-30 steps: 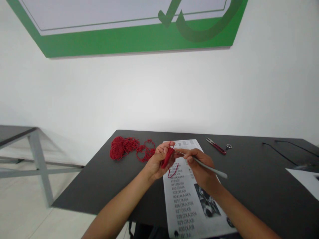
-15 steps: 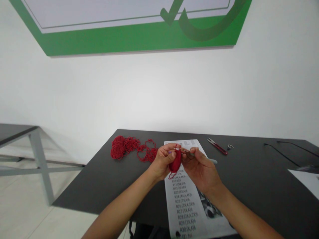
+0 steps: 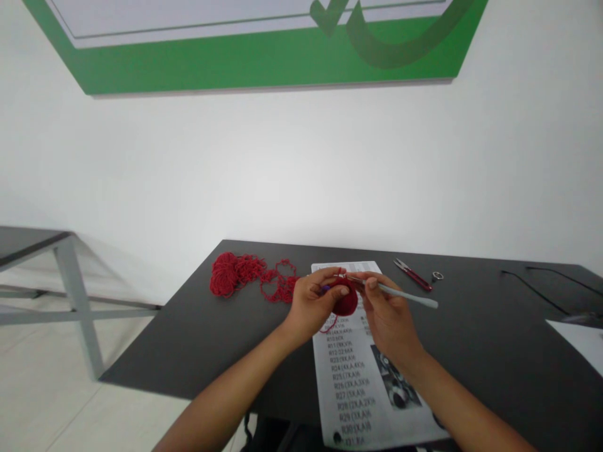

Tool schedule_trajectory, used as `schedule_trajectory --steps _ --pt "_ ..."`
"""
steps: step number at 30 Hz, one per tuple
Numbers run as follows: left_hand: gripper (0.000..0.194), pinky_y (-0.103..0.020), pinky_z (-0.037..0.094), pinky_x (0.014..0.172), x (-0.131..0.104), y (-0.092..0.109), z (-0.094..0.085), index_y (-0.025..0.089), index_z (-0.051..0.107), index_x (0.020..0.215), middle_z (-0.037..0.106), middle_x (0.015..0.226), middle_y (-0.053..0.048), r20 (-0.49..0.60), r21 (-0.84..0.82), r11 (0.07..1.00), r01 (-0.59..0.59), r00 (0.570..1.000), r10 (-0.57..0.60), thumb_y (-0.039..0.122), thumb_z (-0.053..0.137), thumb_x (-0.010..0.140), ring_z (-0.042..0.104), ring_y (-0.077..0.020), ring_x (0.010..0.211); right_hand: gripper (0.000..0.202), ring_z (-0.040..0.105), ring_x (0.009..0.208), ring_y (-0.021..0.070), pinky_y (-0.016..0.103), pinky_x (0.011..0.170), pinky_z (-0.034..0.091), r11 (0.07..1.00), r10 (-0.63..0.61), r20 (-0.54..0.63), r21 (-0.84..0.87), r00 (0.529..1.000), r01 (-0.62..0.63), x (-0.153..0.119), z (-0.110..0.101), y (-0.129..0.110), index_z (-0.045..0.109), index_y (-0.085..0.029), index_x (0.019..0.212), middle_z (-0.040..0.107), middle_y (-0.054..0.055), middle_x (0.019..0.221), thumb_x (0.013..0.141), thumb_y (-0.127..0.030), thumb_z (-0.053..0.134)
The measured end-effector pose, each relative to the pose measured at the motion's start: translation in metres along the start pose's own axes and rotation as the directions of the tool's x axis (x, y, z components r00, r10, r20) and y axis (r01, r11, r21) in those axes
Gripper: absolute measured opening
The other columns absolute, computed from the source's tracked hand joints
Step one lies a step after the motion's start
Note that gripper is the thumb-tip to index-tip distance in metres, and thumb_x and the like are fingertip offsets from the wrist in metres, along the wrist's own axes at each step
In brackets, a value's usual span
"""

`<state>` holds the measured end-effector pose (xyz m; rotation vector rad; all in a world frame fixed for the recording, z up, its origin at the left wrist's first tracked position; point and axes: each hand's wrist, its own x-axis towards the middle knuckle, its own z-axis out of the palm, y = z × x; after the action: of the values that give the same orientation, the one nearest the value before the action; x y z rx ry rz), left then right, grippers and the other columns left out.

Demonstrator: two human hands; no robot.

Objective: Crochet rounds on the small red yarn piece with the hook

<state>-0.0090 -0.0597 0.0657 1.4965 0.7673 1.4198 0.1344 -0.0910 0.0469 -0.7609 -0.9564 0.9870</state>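
Observation:
My left hand is closed on a small round piece of red crochet, with its thumb pressed on the front. A bit of purple shows between its fingers, too small to name. My right hand pinches a crochet hook whose pale grey-blue handle points right; the metal tip meets the top edge of the red piece. A loose red strand hangs below the piece. Red yarn lies to the left, a ball with a tangled heap trailing towards my left hand.
Under my hands lies a printed pattern sheet with rows of text and a photo. Thread snips with red handles and a small ring are at the back right. Glasses and white paper lie at the far right of the dark table.
The red crochet piece has turned to show its round face. The hook has swung so its handle points out to the right. The view has shifted slightly.

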Motion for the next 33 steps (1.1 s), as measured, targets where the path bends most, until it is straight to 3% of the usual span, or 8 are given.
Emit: schedule_trajectory --steps 8,18,33 --pt "0.032 -0.034 0.062 0.080 -0.004 0.000 0.006 0.017 0.079 0.102 0.082 0.094 -0.010 -0.018 -0.007 0.999 0.054 0.998 -0.054 0.025 0.085 0.072 0.077 -0.0258 0.086 0.027 0.073 0.082 0.0198 0.035 0.079 0.057 0.990 -0.030 -0.043 -0.139 0.999 0.024 0.005 -0.007 -0.002 0.072 -0.021 0.093 0.079 0.006 0.094 0.093 -0.048 0.068" --pt "0.041 -0.031 0.060 0.074 -0.004 0.001 0.005 0.016 0.078 0.110 0.082 0.088 -0.008 -0.020 -0.065 0.993 0.096 0.995 -0.098 0.026 0.086 0.071 0.075 -0.0232 0.080 0.031 0.072 0.085 0.0248 0.038 0.077 0.055 0.883 -0.204 -0.019 -0.436 0.979 0.175 0.002 -0.004 -0.023 0.072 -0.022 0.089 0.079 0.007 0.090 0.092 -0.052 0.066" --pt "0.036 -0.034 0.061 0.080 -0.003 0.003 0.003 0.018 0.079 0.107 0.082 0.093 -0.009 -0.030 0.033 0.999 0.041 0.999 -0.040 0.022 0.085 0.072 0.077 -0.0251 0.085 0.015 0.072 0.087 0.0233 0.037 0.078 0.059 0.770 -0.389 0.167 -0.481 0.906 0.419 -0.001 -0.003 -0.026 0.070 -0.025 0.090 0.076 0.004 0.091 0.097 -0.036 0.061"
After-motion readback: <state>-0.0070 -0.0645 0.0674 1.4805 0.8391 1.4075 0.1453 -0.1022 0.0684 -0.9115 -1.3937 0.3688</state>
